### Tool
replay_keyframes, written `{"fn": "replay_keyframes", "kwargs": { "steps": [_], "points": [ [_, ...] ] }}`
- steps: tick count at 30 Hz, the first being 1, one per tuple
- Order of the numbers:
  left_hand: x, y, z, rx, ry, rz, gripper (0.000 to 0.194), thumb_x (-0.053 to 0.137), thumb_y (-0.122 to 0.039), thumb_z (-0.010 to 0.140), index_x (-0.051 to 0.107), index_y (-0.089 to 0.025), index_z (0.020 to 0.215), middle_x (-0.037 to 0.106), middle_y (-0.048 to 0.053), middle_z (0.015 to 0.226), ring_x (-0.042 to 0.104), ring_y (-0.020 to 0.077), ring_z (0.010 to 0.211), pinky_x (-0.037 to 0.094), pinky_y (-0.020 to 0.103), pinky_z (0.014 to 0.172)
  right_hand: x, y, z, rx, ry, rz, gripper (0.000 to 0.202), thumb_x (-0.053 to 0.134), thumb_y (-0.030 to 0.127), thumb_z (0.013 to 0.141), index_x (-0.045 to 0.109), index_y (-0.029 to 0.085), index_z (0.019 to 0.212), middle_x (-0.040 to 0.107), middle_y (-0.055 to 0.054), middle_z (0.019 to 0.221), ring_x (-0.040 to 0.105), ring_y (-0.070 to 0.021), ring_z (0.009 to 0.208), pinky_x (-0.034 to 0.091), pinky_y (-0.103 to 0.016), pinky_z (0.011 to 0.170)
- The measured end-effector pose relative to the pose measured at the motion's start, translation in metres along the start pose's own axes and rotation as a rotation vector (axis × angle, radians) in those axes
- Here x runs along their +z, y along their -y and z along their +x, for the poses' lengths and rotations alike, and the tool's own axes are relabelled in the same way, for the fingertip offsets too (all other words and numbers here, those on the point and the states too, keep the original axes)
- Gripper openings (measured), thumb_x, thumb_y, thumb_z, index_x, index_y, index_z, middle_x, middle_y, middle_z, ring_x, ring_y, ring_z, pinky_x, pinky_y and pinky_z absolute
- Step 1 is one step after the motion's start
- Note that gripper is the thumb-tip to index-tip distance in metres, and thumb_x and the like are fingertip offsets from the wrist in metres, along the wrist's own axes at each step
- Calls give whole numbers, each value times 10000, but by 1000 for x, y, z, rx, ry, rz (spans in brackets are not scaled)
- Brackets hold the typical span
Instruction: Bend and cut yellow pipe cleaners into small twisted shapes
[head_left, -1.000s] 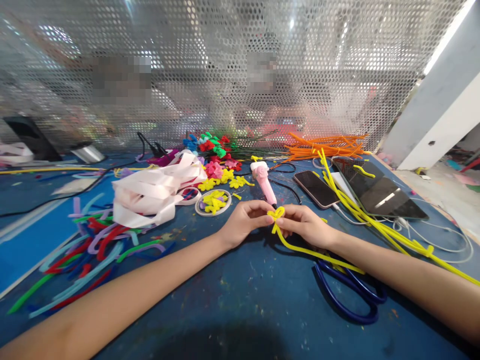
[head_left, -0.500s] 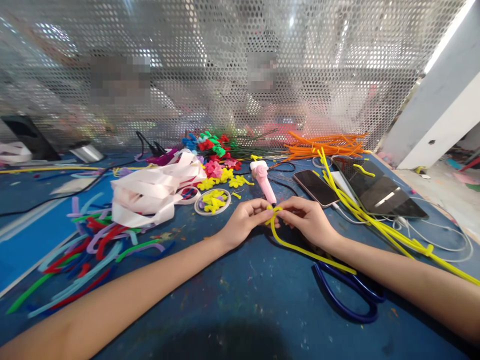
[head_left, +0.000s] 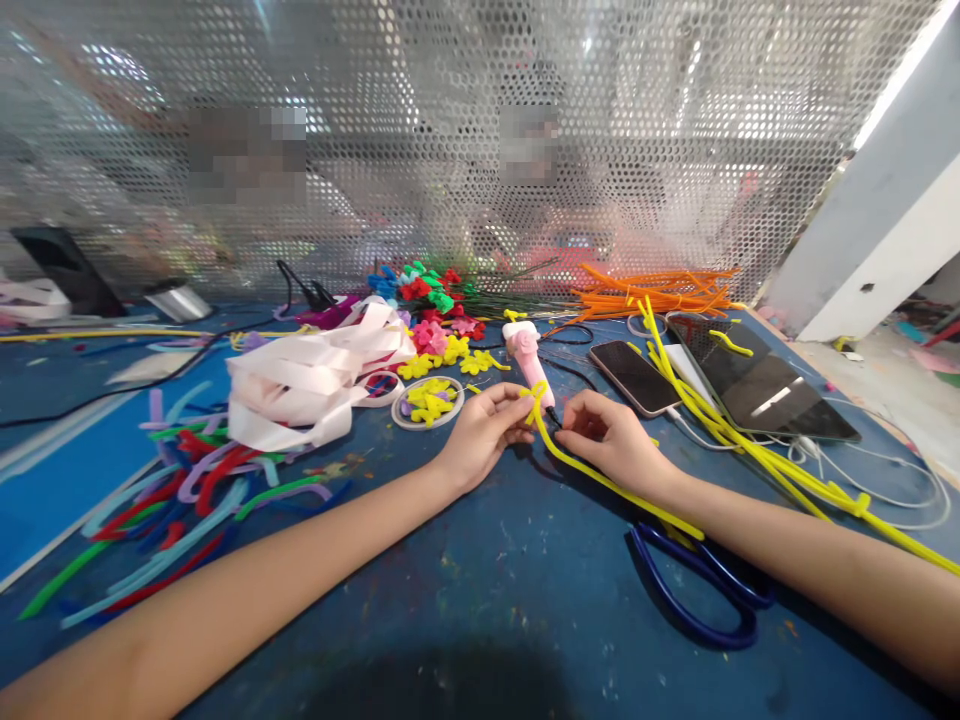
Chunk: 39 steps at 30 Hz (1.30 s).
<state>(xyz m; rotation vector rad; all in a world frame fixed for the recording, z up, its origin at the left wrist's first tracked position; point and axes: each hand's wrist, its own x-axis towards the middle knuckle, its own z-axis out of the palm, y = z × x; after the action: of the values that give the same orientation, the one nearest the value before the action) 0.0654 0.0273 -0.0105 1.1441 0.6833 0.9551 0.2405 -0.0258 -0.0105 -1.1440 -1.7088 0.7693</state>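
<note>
My left hand point(head_left: 491, 430) pinches the looped end of a yellow pipe cleaner point(head_left: 600, 476) between thumb and fingertips. Small loops stand up above the pinch, and the long tail slants down to the right, passing by my right wrist. My right hand point(head_left: 611, 435) is just right of the loops, its fingers bent and a little apart, with nothing visible between them. Right behind the loops lies a pink hand-held device point(head_left: 527, 352) with a black cord. Blue-handled scissors point(head_left: 697, 625) lie below my right forearm, their blades hidden.
Yellow pipe cleaner flowers point(head_left: 454, 350), a round dish of yellow pieces point(head_left: 427, 403) and white ribbon point(head_left: 289, 395) lie left of centre. Coloured pipe cleaner pieces point(head_left: 172, 500) spread at left. A phone point(head_left: 634, 375), yellow stems point(head_left: 739, 435) and a tablet point(head_left: 780, 400) are at right.
My right hand has let go of the yellow loops and drawn slightly right. My left hand keeps its pinch, and the looped end now stands a little higher and further left.
</note>
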Motion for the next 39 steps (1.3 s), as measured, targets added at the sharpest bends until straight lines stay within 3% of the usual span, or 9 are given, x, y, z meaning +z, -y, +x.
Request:
{"fn": "replay_keyframes", "kwargs": {
  "steps": [6, 9, 12, 16, 18, 23, 27, 33, 39],
  "points": [
    [0, 0, 2, 109, -143, -34, 258, 729, -304, 684, 561, -153, 809, 621, -30, 665, 578, 66, 560, 486, 158, 527, -2, 6, -3, -221, 176, -60, 278, 590, 198, 805, 635, 225, 1078, 656, -31, 911, 580, -140, 774, 458, -272, 703],
    [1, 0, 2, 118, -157, -23, 274, 731, -294, 679, 551, -151, 828, 627, -22, 694, 602, 82, 608, 495, 171, 554, -3, 10, -4, -301, 207, -57, 263, 589, 241, 830, 639, 219, 1087, 691, -38, 943, 605, -167, 876, 450, -316, 820],
    [1, 0, 1, 121, -160, -9, 273, 731, -288, 676, 553, -146, 827, 628, -16, 692, 604, 88, 617, 488, 177, 560, -4, 11, -4, -261, 200, -26, 214, 501, 271, 892, 683, 180, 961, 700, -52, 910, 616, -161, 876, 451, -298, 817],
    [1, 0, 0, 128, -118, 52, 251, 719, -297, 692, 573, -137, 820, 634, -5, 688, 580, 81, 573, 470, 179, 538, -4, 11, -4, -112, 223, 36, 389, 388, 353, 940, 696, 147, 819, 698, -61, 800, 640, -150, 771, 472, -275, 738],
    [1, 1, 1, 142, -94, 75, 239, 708, -297, 707, 579, -136, 828, 640, 3, 705, 582, 85, 589, 465, 176, 535, -4, 10, -3, -126, 238, 30, 395, 381, 362, 942, 696, 148, 836, 696, -61, 800, 640, -152, 773, 471, -282, 748],
    [1, 1, 1, 139, -116, 42, 233, 710, -281, 705, 571, -137, 824, 633, -4, 689, 569, 72, 575, 446, 156, 520, -2, 11, 0, -254, 199, -13, 315, 464, 385, 907, 694, 171, 883, 694, -56, 827, 614, -174, 845, 446, -322, 828],
    [-1, 1, 1, 167, -118, 95, 246, 702, -305, 706, 568, -141, 833, 625, -3, 696, 563, 77, 556, 451, 175, 520, -5, 12, -2, -195, 203, 67, 517, 264, 439, 961, 692, 157, 889, 665, -68, 830, 603, -165, 842, 449, -301, 796],
    [-10, 8, 5, 210, -235, 270, 246, 672, -325, 723, 551, -148, 844, 588, -12, 681, 550, 80, 527, 443, 186, 498, -10, 13, -10, -346, -33, 49, 459, 248, 434, 965, 587, 171, 1130, 594, -69, 892, 540, -160, 803, 434, -318, 764],
    [-12, 12, 8, 236, -274, 313, 218, 637, -322, 751, 510, -168, 838, 549, -38, 638, 519, 69, 494, 400, 167, 459, -7, 22, -11, -523, 378, -124, 235, 410, 180, 920, 600, 153, 1056, 625, -72, 904, 559, -153, 861, 454, -295, 809]
  ]
}}
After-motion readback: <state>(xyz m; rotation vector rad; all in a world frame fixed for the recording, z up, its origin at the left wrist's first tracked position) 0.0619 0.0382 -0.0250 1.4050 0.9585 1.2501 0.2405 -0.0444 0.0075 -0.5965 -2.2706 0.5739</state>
